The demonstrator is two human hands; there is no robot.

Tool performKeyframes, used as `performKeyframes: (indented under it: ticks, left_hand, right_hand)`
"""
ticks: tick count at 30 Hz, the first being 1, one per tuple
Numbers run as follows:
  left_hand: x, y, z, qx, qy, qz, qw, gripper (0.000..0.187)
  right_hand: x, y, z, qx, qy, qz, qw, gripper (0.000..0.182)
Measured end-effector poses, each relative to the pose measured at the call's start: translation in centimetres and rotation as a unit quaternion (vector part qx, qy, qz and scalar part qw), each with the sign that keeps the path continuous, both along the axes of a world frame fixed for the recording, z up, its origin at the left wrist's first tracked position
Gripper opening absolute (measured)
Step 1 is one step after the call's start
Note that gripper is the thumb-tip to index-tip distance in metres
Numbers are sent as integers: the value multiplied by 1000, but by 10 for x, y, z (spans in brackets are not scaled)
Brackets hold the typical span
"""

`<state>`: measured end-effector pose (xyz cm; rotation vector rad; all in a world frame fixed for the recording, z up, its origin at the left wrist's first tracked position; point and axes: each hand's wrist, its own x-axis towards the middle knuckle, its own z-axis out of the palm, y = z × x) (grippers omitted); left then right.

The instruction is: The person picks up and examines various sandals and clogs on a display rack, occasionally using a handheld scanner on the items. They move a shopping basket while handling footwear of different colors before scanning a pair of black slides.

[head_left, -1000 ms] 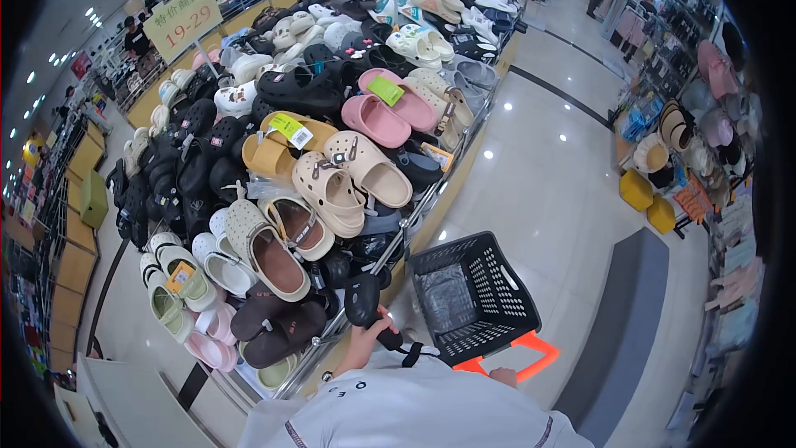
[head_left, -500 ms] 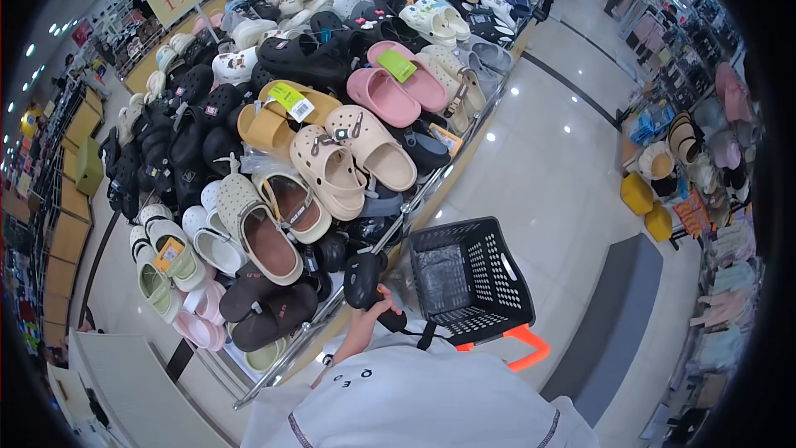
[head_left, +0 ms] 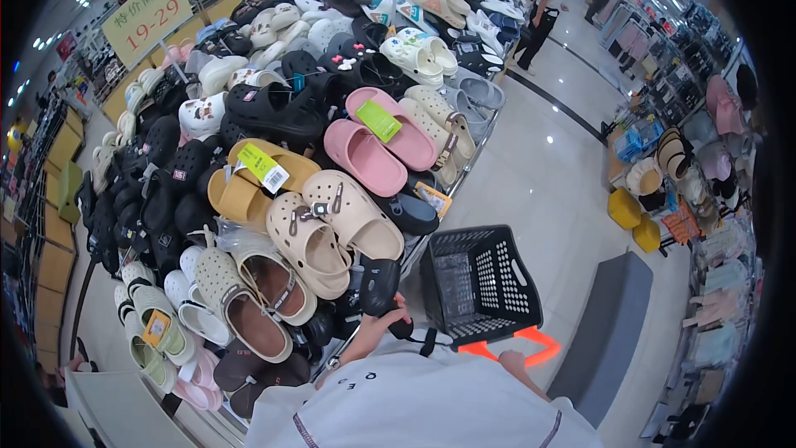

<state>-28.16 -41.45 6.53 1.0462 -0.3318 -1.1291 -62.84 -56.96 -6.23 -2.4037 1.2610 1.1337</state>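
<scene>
In the head view, my left hand (head_left: 393, 317), a watch (head_left: 333, 362) on its wrist, is closed around a smooth black shoe (head_left: 380, 284) with a rounded end. The shoe is at the front edge of a heaped shoe display, just below a pair of beige clogs (head_left: 358, 214). Part of it is hidden by my fingers. My right hand (head_left: 512, 359) is closed at the orange handle (head_left: 543, 352) of a black shopping basket (head_left: 521, 297); its fingers are mostly hidden. Pink slides (head_left: 365, 154) and mustard slides (head_left: 249, 199) with green tags lie farther up the pile.
A yellow price sign (head_left: 148, 18) rises over the display's left side. Tiled aisle floor (head_left: 543, 174) runs along the right, with a long grey bench (head_left: 605, 315) on it. Hats and clothes hang beyond. A person in a black cap (head_left: 547, 8) stands at the far end.
My right hand has come into view at the basket handle. My left hand has shifted slightly right with the black shoe. The view has swung, so the display sits lower and farther left.
</scene>
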Motion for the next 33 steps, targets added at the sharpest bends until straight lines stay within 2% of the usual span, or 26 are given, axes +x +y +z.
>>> performKeyframes:
  ticks: [1,4,7,8,12,17,22,24,26,27,31,33]
  left_hand:
    - [2,-2,1,2,7,23,1000,20]
    - [10,4,-2,-16,4,82,997,21]
    - [15,11,-5,-7,15,157,988,22]
    - [15,13,-6,-2,15,168,986,22]
    - [8,12,-4,-30,37,275,960,23]
    - [-4,-17,-1,-17,38,391,920,24]
    - [-7,-86,-1,-33,22,446,894,26]
    - [-7,-119,-2,-48,50,461,885,26]
    - [-8,-147,-3,-50,51,467,881,26]
    - [-8,-159,-6,-47,49,459,886,25]
    - [-18,-193,-8,-33,47,462,885,26]
    - [-22,-201,-5,-25,38,458,888,26]
  right_hand:
    - [10,-19,4,23,-3,-11,1000,54]
    - [55,-47,14,-6,-28,2,1000,57]
    - [104,-73,12,-47,-115,-39,991,56]
    - [121,-82,16,-59,-139,-19,988,55]
    - [169,-133,10,-113,-185,-38,975,51]
    - [213,-201,29,-67,-177,-61,980,50]
    - [234,-273,30,-73,-204,-36,975,50]
    - [239,-300,33,-52,-215,-31,975,52]
    - [240,-326,28,-54,-194,-37,979,52]
    - [241,-341,22,-16,-204,-59,977,44]
    - [251,-371,43,-32,-207,-5,978,45]
    - [250,-394,30,-37,-210,16,977,46]
